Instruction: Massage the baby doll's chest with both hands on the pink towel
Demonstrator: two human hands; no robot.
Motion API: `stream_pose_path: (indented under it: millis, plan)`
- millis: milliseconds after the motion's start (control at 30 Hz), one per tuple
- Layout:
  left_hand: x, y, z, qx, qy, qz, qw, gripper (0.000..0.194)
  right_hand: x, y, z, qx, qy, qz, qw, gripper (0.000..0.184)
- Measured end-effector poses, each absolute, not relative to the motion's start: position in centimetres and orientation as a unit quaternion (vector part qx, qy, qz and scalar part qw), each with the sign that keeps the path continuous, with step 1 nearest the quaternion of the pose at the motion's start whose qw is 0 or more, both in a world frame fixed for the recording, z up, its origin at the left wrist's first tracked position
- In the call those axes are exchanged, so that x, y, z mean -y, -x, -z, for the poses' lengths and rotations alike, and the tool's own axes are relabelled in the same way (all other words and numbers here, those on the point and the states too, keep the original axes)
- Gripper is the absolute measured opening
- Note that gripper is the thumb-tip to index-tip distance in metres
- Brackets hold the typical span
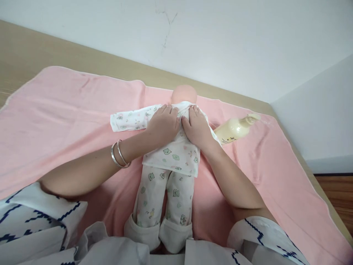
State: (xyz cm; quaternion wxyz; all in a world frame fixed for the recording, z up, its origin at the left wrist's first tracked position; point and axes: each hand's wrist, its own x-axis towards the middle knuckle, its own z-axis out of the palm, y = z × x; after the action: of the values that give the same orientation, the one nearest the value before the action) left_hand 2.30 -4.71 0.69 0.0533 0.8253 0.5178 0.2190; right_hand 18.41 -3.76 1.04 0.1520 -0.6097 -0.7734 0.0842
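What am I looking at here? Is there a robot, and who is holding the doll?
There's no robot here. A person wears a camera on their head, looking down at their own bare hands, so this one picture shows what's in front of them.

The left hand and right hand rest on the doll's patterned white top. The doll also wears matching trousers, and lies on a pink cloth. Beside it lies a pump bottle. Two bangles circle the left wrist.
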Motion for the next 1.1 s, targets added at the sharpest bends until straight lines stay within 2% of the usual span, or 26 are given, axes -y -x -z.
stream_pose_path:
  millis: [267, 400, 567, 667, 800, 1100]
  plan:
    - [4.8, -2.2, -0.7, -0.517, -0.807, -0.273, 0.089, 0.023, 4.1, -19.3, -2.3, 0.821, 0.559, -0.082, 0.079, 0.07]
    - [3.1, -1.5, -0.6, -0.52, -0.803, -0.259, 0.133, 0.015, 6.5, -17.9, -2.9, 0.826, 0.561, -0.033, 0.039, 0.068]
    - [2.0, -1.2, -0.2, -0.524, -0.803, -0.256, 0.123, 0.017, 8.7, -16.4, -3.2, 0.827, 0.558, 0.003, 0.065, 0.059]
    - [2.8, -1.5, -0.4, -0.513, -0.818, -0.243, 0.094, 0.024, 7.7, -16.8, -3.4, 0.805, 0.584, -0.035, 0.1, 0.046]
    - [4.8, -2.0, -1.3, -0.509, -0.827, -0.225, 0.084, 0.024, 5.0, -17.9, -3.0, 0.756, 0.636, -0.08, 0.132, 0.04]
    - [5.0, -2.0, -2.0, -0.518, -0.81, -0.241, 0.13, 0.02, 4.9, -18.1, -2.2, 0.791, 0.601, -0.04, 0.107, 0.054]
